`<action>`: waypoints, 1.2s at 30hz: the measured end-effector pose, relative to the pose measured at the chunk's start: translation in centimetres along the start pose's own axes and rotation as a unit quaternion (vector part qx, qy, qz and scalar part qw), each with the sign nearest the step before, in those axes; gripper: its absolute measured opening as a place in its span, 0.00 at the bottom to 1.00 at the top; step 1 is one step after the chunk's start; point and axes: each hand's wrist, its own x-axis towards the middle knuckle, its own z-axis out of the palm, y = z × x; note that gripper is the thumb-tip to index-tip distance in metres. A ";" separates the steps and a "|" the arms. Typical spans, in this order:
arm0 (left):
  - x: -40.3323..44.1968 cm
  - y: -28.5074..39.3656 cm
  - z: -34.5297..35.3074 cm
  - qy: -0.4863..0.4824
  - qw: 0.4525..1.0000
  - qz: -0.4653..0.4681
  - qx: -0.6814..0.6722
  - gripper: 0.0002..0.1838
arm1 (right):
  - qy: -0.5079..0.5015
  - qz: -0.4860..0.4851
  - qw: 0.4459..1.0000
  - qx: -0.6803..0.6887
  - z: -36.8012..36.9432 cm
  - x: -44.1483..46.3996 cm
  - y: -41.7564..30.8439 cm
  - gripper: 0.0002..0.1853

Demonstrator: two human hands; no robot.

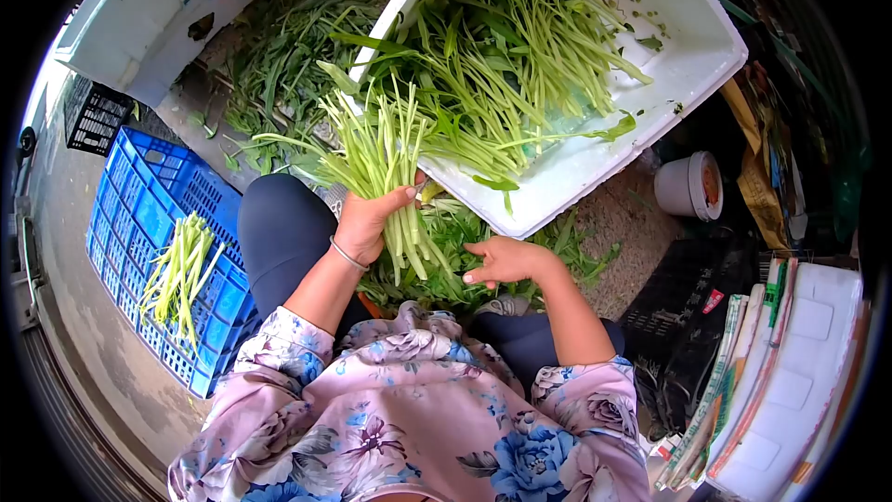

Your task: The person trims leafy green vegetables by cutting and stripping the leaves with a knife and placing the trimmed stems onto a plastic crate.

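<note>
My left hand (364, 220) is closed around a thick bunch of leafy-green stems (373, 144), which look like water spinach. The pale cut ends point up and the lower ends hang toward my lap. Just right of those lower ends is my right hand (506, 262), its thumb and forefinger apart with nothing seen between them. Some of its fingers are curled under and partly hidden. In front of me, a white foam box (548, 204) holds a large heap of the same greens (502, 65). Loose leaves (446, 232) lie on the ground between my legs.
A blue plastic crate (121, 214) at the left bears a small bunch of stems (183, 274). Another foam box (177, 19) stands at the far left. Leaves (288, 65) litter the ground. To the right are a white bucket (688, 186), a black crate (683, 307) and stacked foam pieces (799, 363).
</note>
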 end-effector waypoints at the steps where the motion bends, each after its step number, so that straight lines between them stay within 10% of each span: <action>1: -0.1 -0.1 0.1 0.002 1.000 0.011 0.013 0.17 | -0.007 -0.030 0.998 0.052 -0.1 -0.4 0.4 0.38; 5: 0.2 -0.7 -0.1 0.007 0.999 -0.027 0.021 0.17 | 0.449 -0.074 0.776 0.437 -4.0 1.1 1.2 0.40; 8: 0.7 -1.5 -0.5 -0.001 0.999 -0.036 0.027 0.20 | 0.522 -0.094 0.645 0.550 -7.6 3.5 1.6 0.39; 10: 0.7 -1.5 -0.6 -0.016 0.998 -0.061 0.013 0.19 | 0.551 -0.059 0.550 0.625 -9.7 4.4 2.0 0.17; 17: 0.3 -1.3 -0.9 -0.027 0.996 -0.076 0.027 0.24 | 0.568 -0.146 0.600 0.544 -8.2 -0.7 -1.6 0.11; 23: -1.7 -0.3 0.7 -0.179 0.966 0.041 0.182 0.29 | 0.350 -0.234 0.719 0.553 1.2 -5.9 -5.7 0.11; 36: -3.2 -1.5 1.5 -0.284 0.947 -0.131 0.081 0.28 | 0.257 -0.256 0.657 0.661 3.2 -6.0 -4.8 0.13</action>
